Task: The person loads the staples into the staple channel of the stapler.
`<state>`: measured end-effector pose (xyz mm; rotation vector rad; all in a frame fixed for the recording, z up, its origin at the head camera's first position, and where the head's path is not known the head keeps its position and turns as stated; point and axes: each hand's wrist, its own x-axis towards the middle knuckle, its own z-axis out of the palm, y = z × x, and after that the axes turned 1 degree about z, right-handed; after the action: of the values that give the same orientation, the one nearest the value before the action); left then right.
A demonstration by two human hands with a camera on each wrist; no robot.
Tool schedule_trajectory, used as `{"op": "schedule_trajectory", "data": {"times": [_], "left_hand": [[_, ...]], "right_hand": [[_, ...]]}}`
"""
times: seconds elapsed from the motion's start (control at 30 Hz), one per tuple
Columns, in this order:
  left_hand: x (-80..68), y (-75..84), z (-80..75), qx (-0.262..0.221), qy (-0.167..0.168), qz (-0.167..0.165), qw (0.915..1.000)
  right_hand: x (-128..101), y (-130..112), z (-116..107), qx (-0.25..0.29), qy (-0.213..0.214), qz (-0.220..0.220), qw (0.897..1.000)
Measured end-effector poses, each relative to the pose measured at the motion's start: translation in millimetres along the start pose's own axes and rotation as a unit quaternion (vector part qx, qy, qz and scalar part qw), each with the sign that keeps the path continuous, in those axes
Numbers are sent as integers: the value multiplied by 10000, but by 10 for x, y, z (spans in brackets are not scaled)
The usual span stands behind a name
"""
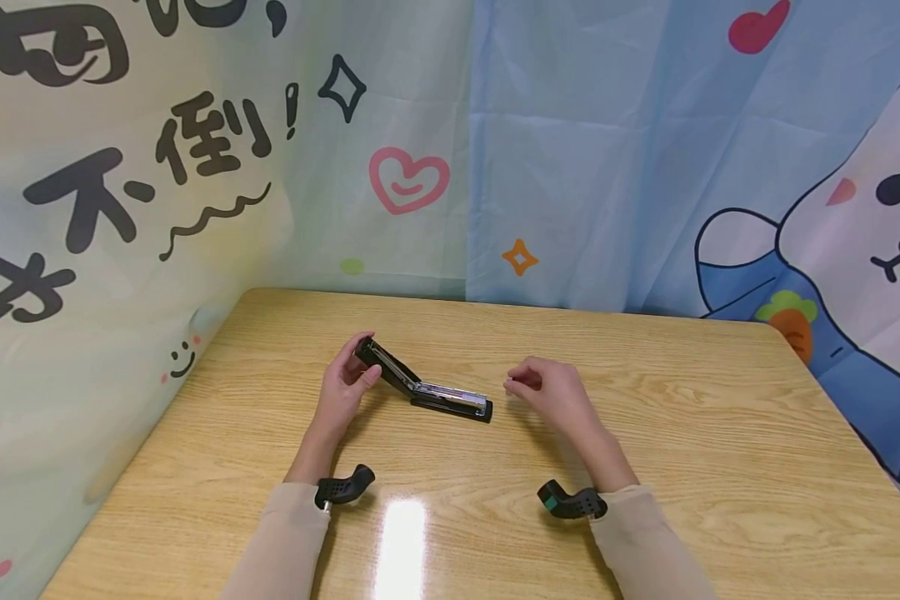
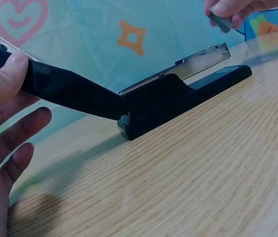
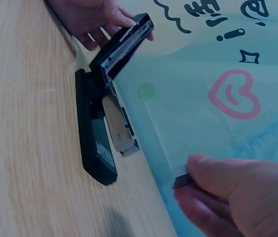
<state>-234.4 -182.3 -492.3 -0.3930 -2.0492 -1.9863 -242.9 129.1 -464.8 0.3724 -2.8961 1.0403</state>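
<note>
A black stapler (image 1: 453, 409) is swung wide apart on the table, its top cover tilted up to the left. My left hand (image 1: 341, 392) grips the raised end of that cover, thumb on the near side. The silver staple channel (image 2: 205, 63) stands above the base at a slight slant, as the left wrist view shows. To the right of the stapler, my right hand (image 1: 557, 392) pinches a short grey strip of staples (image 3: 182, 181) between thumb and fingers. The strip is held in the air, a little way off the channel's front end, and its rear part is hidden by the fingertips.
The wood-grained table (image 1: 720, 433) carries the stapler's base. Behind it hangs a printed cloth (image 1: 570, 167) that also runs down the left side. Each wrist wears a black camera band, the left one (image 1: 342, 486) and the right one (image 1: 572, 502).
</note>
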Motion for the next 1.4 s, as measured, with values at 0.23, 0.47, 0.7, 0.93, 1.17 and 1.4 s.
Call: {"op": "schedule_trajectory", "data": {"times": [0.23, 0.47, 0.7, 0.93, 1.17, 1.4], "left_hand": [[10, -9, -5, -19, 30, -66, 10000], [11, -15, -8, -35, 28, -121, 9999], [14, -18, -8, -109, 23, -147, 9998], [9, -9, -9, -74, 4, -135, 9999], [11, -3, -6, -19, -11, -90, 10000], [5, -10, -6, -54, 18, -117, 9999]], "right_hand": [[-5, -76, 96, 520, 255, -171, 9982], [-23, -118, 210, 801, 598, -420, 9941], [-24, -137, 295, 982, 897, -770, 9881], [-19, -135, 355, 1070, 1218, -1053, 9811], [-8, -172, 426, 1128, 1387, -1298, 9753], [8, -220, 502, 1101, 1294, -1404, 9754]]}}
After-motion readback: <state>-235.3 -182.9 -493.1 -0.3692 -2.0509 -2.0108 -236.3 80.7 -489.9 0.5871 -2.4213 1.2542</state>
